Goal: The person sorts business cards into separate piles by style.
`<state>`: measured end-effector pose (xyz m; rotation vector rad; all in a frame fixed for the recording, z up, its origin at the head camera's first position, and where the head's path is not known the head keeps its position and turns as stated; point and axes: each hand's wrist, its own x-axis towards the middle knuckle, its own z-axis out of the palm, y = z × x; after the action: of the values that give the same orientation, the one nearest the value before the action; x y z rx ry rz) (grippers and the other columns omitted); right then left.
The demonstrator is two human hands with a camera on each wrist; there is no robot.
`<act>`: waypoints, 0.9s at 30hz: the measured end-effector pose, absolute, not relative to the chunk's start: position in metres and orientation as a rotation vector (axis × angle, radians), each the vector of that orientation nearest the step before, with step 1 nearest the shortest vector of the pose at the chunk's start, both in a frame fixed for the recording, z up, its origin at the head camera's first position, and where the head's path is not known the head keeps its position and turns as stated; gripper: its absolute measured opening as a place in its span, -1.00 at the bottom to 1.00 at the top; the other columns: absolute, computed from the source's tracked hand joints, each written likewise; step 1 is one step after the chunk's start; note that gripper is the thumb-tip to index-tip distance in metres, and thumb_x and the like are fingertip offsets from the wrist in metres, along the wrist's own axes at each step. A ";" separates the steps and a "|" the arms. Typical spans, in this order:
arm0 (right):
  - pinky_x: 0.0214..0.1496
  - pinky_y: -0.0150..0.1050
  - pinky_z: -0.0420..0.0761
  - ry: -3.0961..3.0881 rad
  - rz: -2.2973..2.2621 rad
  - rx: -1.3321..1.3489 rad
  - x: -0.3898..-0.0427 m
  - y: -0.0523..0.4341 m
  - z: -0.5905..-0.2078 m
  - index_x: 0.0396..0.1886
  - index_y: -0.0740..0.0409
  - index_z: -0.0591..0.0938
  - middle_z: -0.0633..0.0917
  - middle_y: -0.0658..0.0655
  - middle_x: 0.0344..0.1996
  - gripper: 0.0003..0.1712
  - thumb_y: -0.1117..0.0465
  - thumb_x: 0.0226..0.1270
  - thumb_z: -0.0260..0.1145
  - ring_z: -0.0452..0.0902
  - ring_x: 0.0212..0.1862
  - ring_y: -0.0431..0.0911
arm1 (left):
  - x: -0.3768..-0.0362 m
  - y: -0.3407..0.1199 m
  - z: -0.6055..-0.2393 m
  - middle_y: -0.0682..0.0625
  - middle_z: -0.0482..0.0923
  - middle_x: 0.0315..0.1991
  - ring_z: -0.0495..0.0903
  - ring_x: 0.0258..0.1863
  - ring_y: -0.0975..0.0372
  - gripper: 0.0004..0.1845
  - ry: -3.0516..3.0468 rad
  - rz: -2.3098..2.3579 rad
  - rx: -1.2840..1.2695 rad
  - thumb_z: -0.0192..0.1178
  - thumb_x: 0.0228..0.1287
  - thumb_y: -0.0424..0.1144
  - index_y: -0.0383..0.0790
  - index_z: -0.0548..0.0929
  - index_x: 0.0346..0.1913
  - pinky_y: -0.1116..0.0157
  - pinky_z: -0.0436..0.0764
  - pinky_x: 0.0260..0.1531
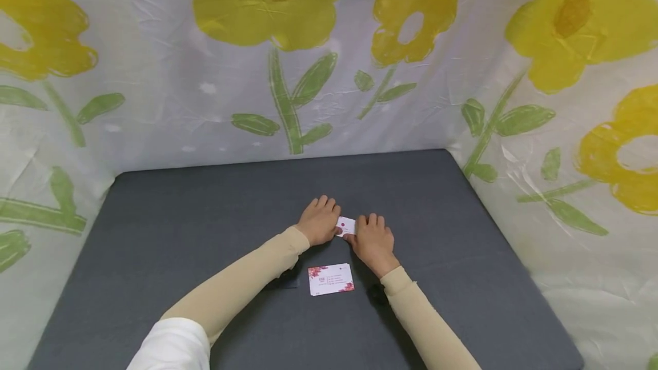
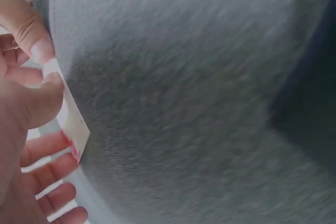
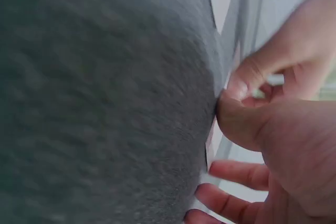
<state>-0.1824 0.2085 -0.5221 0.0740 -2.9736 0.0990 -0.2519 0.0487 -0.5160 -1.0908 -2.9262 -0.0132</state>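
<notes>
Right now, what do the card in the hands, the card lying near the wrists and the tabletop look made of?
Held card: thin white card stock, apparently; both hands pinch it, left hand, right hand. Lying card: same look, printed, red floral corners, lies flat. Tabletop: dark grey, matte; the wrist views show a fuzzy, felt-like fabric weave.

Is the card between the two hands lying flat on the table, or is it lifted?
Cannot tell for sure. Both hands pinch the card at its ends, left hand, right hand, low over the table.
</notes>
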 end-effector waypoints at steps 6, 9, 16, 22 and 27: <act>-0.13 0.05 0.61 -3.085 0.363 0.017 -0.194 0.212 -0.518 0.04 0.19 0.56 0.62 0.25 -0.15 -0.37 -0.11 0.20 0.59 0.52 -0.08 0.13 | -0.247 0.045 -0.523 -0.14 0.61 -0.07 0.50 -0.04 0.02 -0.48 -2.966 -0.191 -0.937 0.42 0.32 0.10 -0.25 0.54 0.04 0.08 0.54 0.03; -0.12 0.03 0.62 -3.060 0.471 0.014 -0.202 0.212 -0.518 0.03 0.18 0.54 0.68 0.22 -0.16 -0.36 -0.07 0.16 0.63 0.56 -0.11 0.10 | -0.246 0.044 -0.522 -0.13 0.64 -0.16 0.57 -0.12 0.02 -0.51 -2.938 -0.212 -0.892 0.43 0.32 0.07 -0.24 0.50 -0.03 0.10 0.56 -0.11; -0.28 -0.05 0.61 -2.868 0.746 0.103 -0.214 0.213 -0.519 -0.02 0.15 0.57 0.75 0.18 -0.29 -0.78 0.23 0.44 0.40 0.63 -0.34 -0.01 | -0.244 0.036 -0.520 -0.06 0.69 -0.33 0.68 -0.30 0.06 -0.68 -2.808 -0.232 -0.819 0.37 0.41 -0.06 -0.20 0.50 -0.15 0.17 0.56 -0.34; -0.31 -0.21 0.56 -2.683 1.020 0.175 -0.211 0.215 -0.497 -0.12 0.16 0.64 0.80 0.18 -0.31 -0.90 0.25 0.48 0.36 0.59 -0.41 -0.07 | -0.237 0.020 -0.495 -0.03 0.72 -0.29 0.68 -0.29 0.10 -0.83 -2.666 -0.344 -0.839 0.24 0.51 -0.16 -0.20 0.72 -0.11 0.16 0.63 -0.31; -0.34 -0.34 0.46 -2.601 1.248 0.212 -0.204 0.215 -0.470 -0.11 0.19 0.68 0.76 0.18 -0.34 -0.89 0.23 0.49 0.36 0.50 -0.41 -0.11 | -0.226 0.004 -0.461 -0.02 0.72 -0.21 0.65 -0.23 0.14 -0.80 -2.689 -0.563 -0.815 0.23 0.52 -0.23 -0.18 0.78 0.02 0.18 0.63 -0.21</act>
<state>-0.2038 0.2148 -0.4700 0.2123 -2.6012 1.2481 -0.2255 0.0042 -0.4608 -0.8154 -2.6889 -0.5628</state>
